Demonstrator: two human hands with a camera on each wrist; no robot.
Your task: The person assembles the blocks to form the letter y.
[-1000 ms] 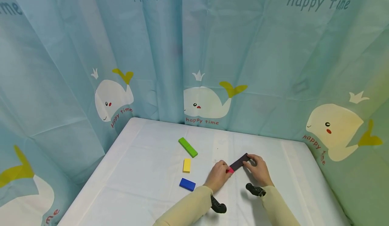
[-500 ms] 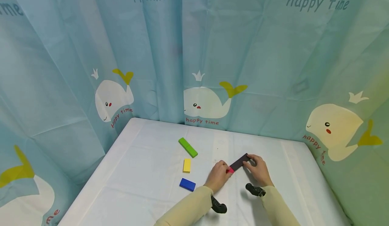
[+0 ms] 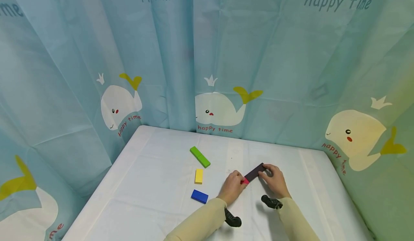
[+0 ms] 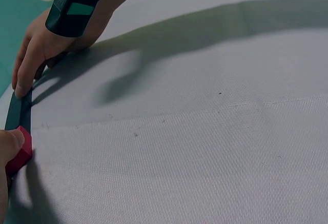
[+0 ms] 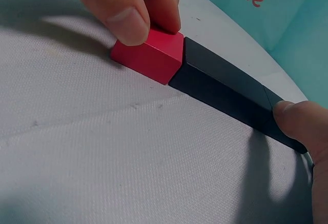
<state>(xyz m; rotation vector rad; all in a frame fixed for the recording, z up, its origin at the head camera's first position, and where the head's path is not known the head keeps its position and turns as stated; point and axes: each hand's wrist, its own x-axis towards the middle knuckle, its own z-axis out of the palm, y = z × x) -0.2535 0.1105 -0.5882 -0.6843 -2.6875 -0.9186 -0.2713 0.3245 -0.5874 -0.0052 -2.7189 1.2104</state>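
Note:
A red block (image 5: 154, 60) lies end to end with a row of black blocks (image 5: 220, 80) on the white table; a thin seam divides the black row. My left hand (image 3: 231, 188) pinches the red block at the near left end, thumb on one side and fingers across the top. At the far right end, my right hand (image 3: 275, 181) grips the black row between thumb and fingers. In the right wrist view, the red block meets the black one with their end faces close together. The left wrist view catches the red block and both hands at its left edge.
Left of the hands lie a blue block (image 3: 199, 196), a yellow block (image 3: 198, 176) and two green blocks (image 3: 200, 157) joined end to end. A blue curtain (image 3: 275, 72) with whale prints hangs behind the white table (image 3: 142, 183).

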